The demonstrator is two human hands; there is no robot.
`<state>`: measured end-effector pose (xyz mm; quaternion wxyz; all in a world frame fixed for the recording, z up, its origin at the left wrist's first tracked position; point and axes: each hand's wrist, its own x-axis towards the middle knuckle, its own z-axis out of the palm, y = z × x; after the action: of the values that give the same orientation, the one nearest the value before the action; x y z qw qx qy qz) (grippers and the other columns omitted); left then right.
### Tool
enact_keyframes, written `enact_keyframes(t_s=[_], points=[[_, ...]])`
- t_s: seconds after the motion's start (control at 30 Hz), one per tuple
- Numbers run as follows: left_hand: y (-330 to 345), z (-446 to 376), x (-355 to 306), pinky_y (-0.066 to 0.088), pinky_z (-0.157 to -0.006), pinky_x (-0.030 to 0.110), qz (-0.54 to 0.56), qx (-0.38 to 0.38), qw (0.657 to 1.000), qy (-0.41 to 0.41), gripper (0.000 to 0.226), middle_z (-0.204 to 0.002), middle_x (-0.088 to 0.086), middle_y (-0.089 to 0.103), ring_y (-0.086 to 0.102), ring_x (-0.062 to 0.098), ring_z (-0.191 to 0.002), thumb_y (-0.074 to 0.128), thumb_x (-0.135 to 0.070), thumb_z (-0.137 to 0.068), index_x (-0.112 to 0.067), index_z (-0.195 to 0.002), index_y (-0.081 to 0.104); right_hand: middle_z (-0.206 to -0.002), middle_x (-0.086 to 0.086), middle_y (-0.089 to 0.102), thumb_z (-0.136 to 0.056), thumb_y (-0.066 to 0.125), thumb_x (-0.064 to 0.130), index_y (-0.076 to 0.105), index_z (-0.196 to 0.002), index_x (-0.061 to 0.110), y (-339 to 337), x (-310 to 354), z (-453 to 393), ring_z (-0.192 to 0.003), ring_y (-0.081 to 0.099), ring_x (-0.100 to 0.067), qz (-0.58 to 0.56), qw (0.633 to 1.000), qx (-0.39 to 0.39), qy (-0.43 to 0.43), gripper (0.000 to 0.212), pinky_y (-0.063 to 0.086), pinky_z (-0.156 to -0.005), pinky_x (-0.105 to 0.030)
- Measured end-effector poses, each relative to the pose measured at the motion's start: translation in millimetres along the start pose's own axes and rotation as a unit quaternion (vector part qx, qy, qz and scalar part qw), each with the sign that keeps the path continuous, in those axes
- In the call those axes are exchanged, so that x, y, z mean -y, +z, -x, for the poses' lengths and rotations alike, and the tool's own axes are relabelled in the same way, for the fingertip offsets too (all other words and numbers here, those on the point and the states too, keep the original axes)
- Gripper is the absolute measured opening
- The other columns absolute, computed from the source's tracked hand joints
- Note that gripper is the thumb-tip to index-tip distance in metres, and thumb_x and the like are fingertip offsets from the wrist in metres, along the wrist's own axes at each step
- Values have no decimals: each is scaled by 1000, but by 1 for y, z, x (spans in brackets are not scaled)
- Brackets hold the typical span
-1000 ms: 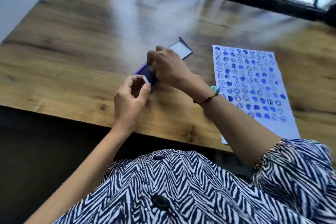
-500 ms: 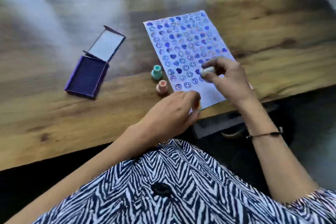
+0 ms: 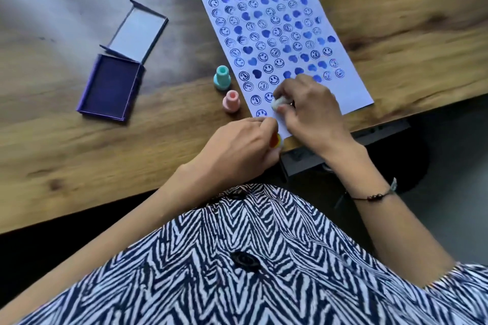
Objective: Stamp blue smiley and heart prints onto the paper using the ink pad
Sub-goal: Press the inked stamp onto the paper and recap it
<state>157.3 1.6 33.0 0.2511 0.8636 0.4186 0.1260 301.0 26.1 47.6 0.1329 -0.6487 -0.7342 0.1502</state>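
A white paper (image 3: 351, 88) covered in rows of blue smiley and heart prints lies on the wooden table. My right hand (image 3: 309, 111) grips a small white stamp (image 3: 279, 103) and holds it down on the paper's near left corner. My left hand (image 3: 237, 150) rests at the paper's near edge, fingers closed around a small orange and yellow stamp (image 3: 276, 140). The open purple ink pad (image 3: 112, 87) sits to the left, its lid (image 3: 138, 33) tilted back. A teal stamp (image 3: 221, 78) and a pink stamp (image 3: 231, 101) stand upright just left of the paper.
The wooden table (image 3: 396, 34) has its near edge right under my hands. Below it on the right a dark bracket (image 3: 317, 158) and the dark floor show. My zebra-patterned shirt (image 3: 237, 258) fills the bottom.
Both hands left the ink pad and moved right to the paper. My right hand has lowered the white stamp onto the paper's near left corner. The view swung right and down.
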Motion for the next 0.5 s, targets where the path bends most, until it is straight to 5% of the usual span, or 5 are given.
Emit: enact_keyframes(t_s=[0.5], points=[[-6, 1, 7, 45, -77, 45, 24, 30, 999, -28, 29, -97, 9, 65, 59, 30, -92, 46, -34, -83, -10, -99, 49, -87, -17, 56, -80, 56, 7, 55, -89, 7, 12, 7, -1, -68, 55, -38, 145, 988, 8, -59, 10, 30, -52, -32]])
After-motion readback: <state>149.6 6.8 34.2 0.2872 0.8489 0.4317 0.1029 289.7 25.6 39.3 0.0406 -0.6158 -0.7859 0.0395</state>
